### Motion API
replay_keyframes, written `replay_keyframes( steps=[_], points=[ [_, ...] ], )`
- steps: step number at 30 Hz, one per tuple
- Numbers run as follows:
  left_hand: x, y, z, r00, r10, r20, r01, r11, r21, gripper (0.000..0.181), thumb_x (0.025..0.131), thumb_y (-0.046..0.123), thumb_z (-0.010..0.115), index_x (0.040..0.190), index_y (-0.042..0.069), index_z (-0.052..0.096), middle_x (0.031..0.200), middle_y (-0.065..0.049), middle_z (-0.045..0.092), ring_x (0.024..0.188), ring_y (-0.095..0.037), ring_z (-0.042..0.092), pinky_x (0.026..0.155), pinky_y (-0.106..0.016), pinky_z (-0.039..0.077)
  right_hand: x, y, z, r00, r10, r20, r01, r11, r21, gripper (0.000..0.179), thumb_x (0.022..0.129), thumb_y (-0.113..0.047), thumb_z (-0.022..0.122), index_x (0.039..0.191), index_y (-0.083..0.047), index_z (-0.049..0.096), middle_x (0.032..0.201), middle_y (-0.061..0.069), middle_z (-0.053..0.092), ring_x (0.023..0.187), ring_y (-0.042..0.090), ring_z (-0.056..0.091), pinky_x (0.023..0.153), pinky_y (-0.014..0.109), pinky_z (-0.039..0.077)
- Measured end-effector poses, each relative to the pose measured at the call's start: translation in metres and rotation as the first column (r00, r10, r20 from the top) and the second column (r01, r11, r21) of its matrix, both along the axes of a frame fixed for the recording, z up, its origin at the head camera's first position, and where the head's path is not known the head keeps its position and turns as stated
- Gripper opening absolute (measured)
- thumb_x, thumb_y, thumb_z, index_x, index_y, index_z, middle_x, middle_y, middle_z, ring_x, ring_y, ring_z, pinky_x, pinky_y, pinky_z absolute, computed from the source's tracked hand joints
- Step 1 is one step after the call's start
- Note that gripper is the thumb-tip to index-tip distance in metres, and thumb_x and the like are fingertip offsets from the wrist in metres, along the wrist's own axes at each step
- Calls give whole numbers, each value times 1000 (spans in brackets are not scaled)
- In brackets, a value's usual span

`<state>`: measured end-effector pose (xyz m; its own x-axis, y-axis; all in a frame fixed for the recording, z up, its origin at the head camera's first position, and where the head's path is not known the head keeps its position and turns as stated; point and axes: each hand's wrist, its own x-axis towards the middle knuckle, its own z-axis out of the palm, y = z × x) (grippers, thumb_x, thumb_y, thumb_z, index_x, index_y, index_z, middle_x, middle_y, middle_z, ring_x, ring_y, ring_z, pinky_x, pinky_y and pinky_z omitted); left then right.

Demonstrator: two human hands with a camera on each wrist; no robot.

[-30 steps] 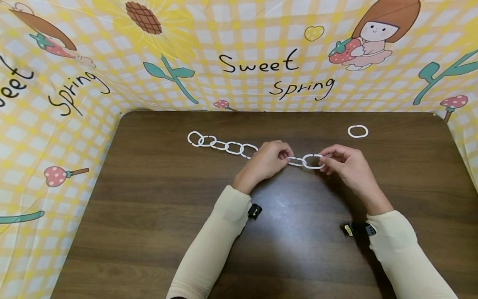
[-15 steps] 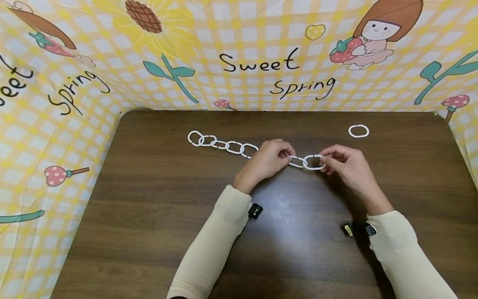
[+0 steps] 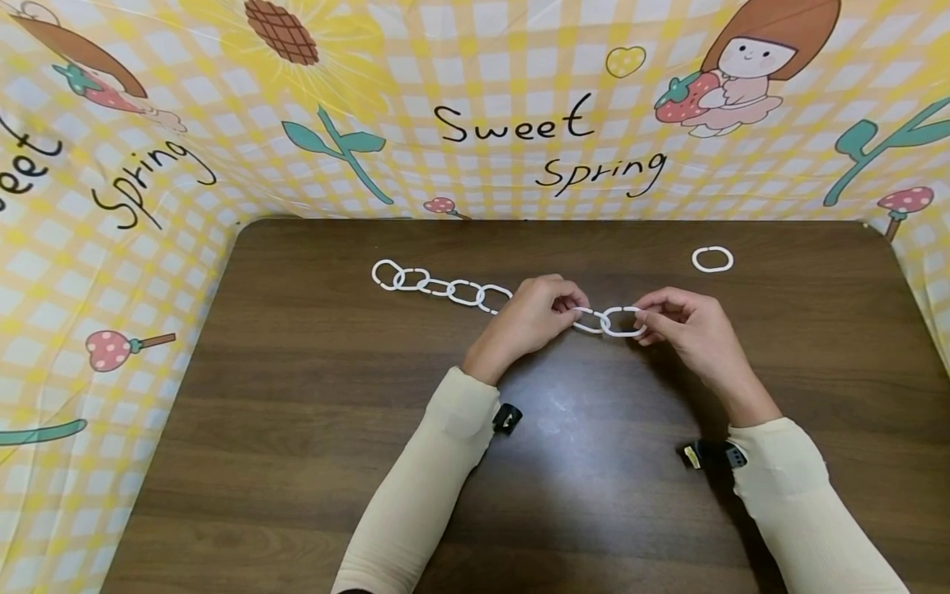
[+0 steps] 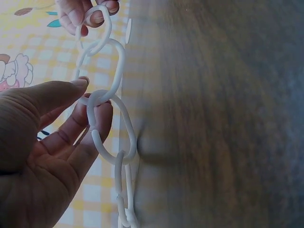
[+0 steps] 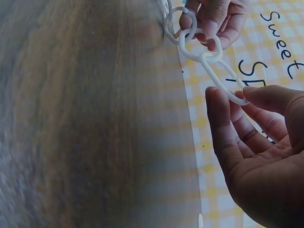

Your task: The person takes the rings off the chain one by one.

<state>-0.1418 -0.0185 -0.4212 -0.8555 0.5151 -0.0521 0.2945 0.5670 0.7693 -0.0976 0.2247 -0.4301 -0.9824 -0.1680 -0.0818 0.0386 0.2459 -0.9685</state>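
A chain of white plastic links [image 3: 480, 297] runs across the table, its left part lying down and its right end between the two hands. My left hand [image 3: 536, 315] pinches it with thumb and fingertips where two links join, as the left wrist view shows. The link [image 4: 119, 71] beyond those fingers leads toward my right hand [image 3: 688, 330]. Thumb and fingertips of that hand pinch the last link [image 5: 219, 85], which appears held up off the table in the right wrist view. A small gap shows in the side of several links.
One loose white link [image 3: 712, 271] lies on the brown wooden table [image 3: 297, 429] at the back right, behind my right hand. Yellow checked cloth [image 3: 490, 49] with printed drawings stands along the table's back and left edges.
Both hands keep their hold and place. The link between the hands has tilted slightly, then stayed still; the chain's left part and the loose link have not moved.
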Motion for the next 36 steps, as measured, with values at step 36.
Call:
replay_keyframes(
  steps=[36],
  points=[
    [-1, 1, 0, 1000, -13, 15, 13, 1000, 14, 9, 100, 12, 71, 104, 6, 77, 95, -4, 71, 88, -14, 64, 77, -16, 48, -1, -5, 0, 999, 9, 37, -8, 999, -47, 22, 100, 3, 63, 114, 19, 66, 89, -6, 74, 73, 5, 72, 69, 25, 63]
  ],
)
